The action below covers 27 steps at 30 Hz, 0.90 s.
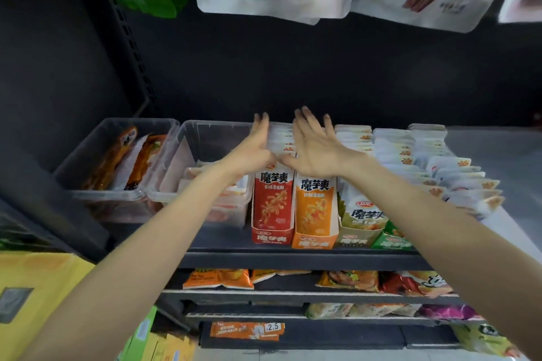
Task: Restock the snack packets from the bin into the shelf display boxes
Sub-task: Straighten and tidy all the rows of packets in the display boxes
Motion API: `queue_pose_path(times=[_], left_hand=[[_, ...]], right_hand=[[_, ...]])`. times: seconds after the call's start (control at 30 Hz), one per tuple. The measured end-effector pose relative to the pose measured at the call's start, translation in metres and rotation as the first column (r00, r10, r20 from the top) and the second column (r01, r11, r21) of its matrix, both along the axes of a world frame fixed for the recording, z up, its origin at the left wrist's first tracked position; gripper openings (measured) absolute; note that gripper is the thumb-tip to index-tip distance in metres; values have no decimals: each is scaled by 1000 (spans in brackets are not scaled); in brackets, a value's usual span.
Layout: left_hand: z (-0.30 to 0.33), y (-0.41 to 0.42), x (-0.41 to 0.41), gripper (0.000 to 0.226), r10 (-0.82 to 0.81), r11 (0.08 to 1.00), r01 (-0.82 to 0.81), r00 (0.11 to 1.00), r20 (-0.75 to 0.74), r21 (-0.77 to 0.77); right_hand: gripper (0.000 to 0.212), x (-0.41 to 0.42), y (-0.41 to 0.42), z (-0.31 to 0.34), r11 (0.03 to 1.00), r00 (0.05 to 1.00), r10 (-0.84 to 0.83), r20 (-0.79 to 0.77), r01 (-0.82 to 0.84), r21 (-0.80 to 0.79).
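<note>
Head view: both arms are reached out over the shelf (308, 255), and the left hand (255, 149) and right hand (316, 149) are set on either side of the row of packets (281, 141) standing in the red display box (271, 208). The fingers of both hands are held straight and close together, palms turned inward toward each other; nothing is gripped. Whether the palms actually touch the packets cannot be told, as the hands are blurred. The hands seem to be placed this way so that the row is squared up and pressed together, making the packets stand evenly inside the box walls.

The packets are stood on edge, faces toward the near side, with their long axis upright; the row itself runs from near to far along the box. Just to the right an orange display box (313, 214) is filled in the same manner, and further right more rows of pale packets (425, 161) are lined up. To the left, two clear bins (164, 167) holding loose packets are set on the same shelf.
</note>
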<state>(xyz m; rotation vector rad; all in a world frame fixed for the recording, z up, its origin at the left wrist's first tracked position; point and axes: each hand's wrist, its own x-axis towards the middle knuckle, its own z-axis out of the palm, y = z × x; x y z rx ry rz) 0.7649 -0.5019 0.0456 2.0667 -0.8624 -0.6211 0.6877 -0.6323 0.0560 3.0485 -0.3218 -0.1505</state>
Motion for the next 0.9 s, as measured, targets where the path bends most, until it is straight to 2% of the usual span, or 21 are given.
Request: queue_pose_path(times=[0.17,0.23,0.27,0.3,0.37,0.43,0.5,0.57,0.63,0.7,0.77,0.9], left_hand=[[-5,-1,0,91,28,998,-26,999,32,-54],[-6,-1,0,89,15,998,-7,992,128,-66],[-7,0,-1,85,6,997,11,973,230,-74],[-7,3,-2,78,9,995,29,928,371,-97],[-8,8,-6,59,51,979,91,756,653,-182],[-6,8,-14,55,57,975,142,589,806,-172],[-6,0,-28,82,-92,989,145,493,865,22],[-11,-12,-45,118,-337,935,25,370,866,353],[-20,-22,-63,127,-467,856,-104,262,844,506],[-30,-29,-73,113,-465,846,-164,238,853,507],[-36,-35,-74,99,-412,861,-193,281,867,471],[-41,-42,-76,99,-348,879,-201,351,869,433]], right_hand=[[93,-7,-1,2,997,999,27,32,-29,70],[93,-16,-9,9,992,992,52,118,-64,105],[92,-23,-15,13,989,986,62,157,-82,124],[88,-32,-23,18,984,980,61,190,-92,156],[77,-53,-43,27,964,969,17,247,-82,254],[66,-69,-62,33,949,950,-26,311,-74,307],[58,-66,-72,33,955,951,-35,308,-59,290],[57,-51,-74,30,968,976,32,217,-85,237],[53,-33,-73,27,970,987,115,114,-136,203],[43,-19,-72,26,969,989,128,74,-141,205],[35,-11,-72,27,969,991,103,82,-119,219],[26,-7,-72,24,975,985,131,114,-148,166]])
